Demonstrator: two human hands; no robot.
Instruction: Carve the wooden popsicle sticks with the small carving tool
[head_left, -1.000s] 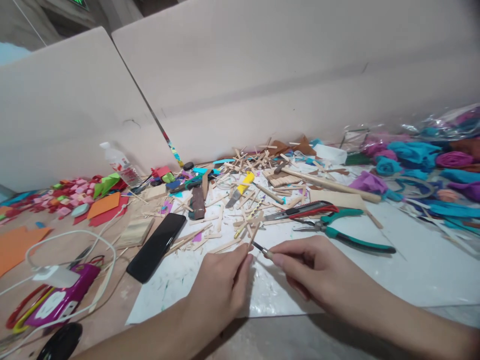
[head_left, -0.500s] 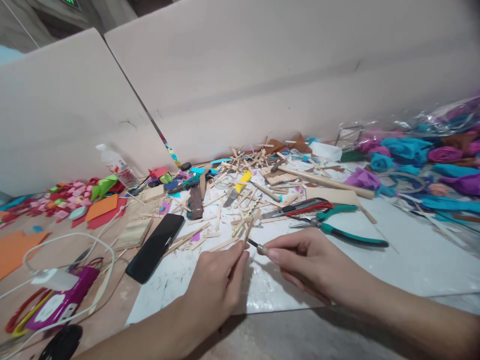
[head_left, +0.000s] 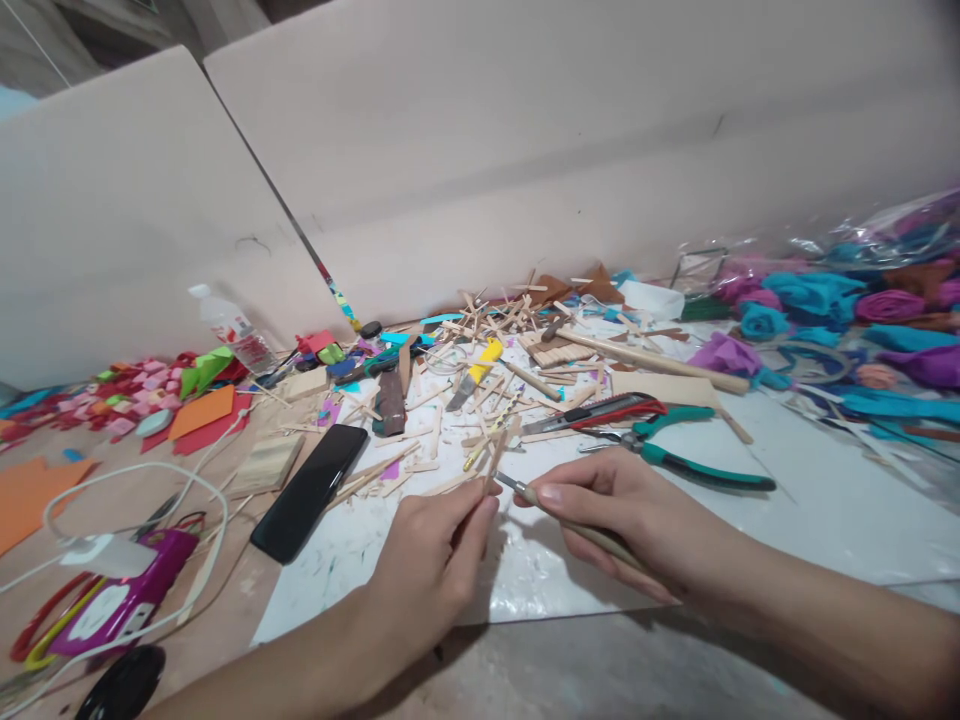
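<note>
Pinching a thin pale wooden stick (head_left: pixel 495 462), the left hand (head_left: pixel 435 560) stayed put; the right hand (head_left: pixel 622 510) gripped a slim metal-tipped tool (head_left: pixel 570 520), now showing more handle

Two bare forearms come in from the bottom edge, with no sleeves, cuffs, gloves, watch, bracelet or ring showing on either. The left hand (head_left: pixel 435 560) shows its back, knuckles rounded, fingers slim and gathered at the tips. The right hand (head_left: pixel 626 515) also shows its back; its thumbnail, at the tip nearest the other hand, is short, trimmed and unpainted. Both wrists are narrow, and the right forearm fills more of the lower corner than the left
</note>
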